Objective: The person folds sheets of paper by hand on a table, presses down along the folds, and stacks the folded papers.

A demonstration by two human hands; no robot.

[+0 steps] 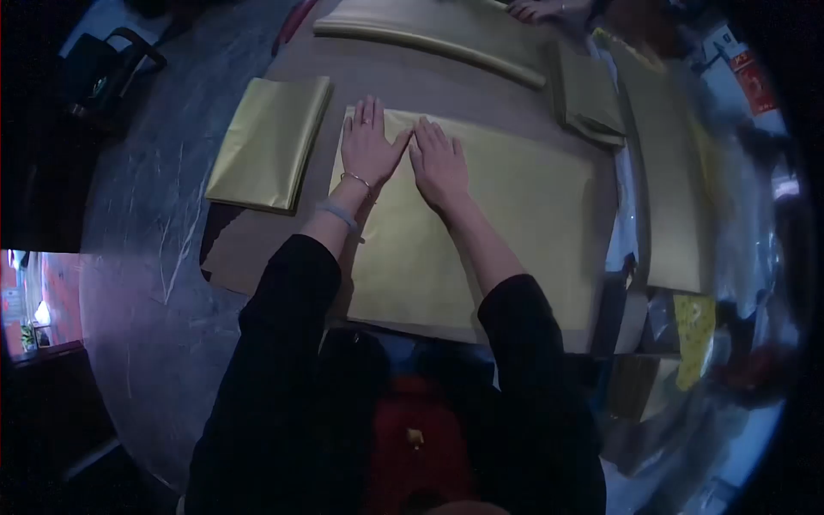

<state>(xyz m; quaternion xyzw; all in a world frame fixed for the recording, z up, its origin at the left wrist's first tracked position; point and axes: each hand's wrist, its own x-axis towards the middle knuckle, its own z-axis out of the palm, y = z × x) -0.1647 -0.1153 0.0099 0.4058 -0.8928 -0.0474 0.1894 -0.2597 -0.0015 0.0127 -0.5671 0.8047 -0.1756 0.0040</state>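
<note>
A large gold sheet lies flat on the brown table board. Near its far left edge my left hand rests palm down with fingers spread, a ring on one finger and a bracelet at the wrist. My right hand lies flat just to the right of it, fingers stretched out, the two thumbs close together. Neither hand holds anything. Left of the sheet sits a folded stack of gold sheets.
A rolled or folded gold sheet lies at the far side, near another person's hand. A gold bundle sits at the far right. Beyond the table's right edge is a long gold stack. A dark chair stands far left.
</note>
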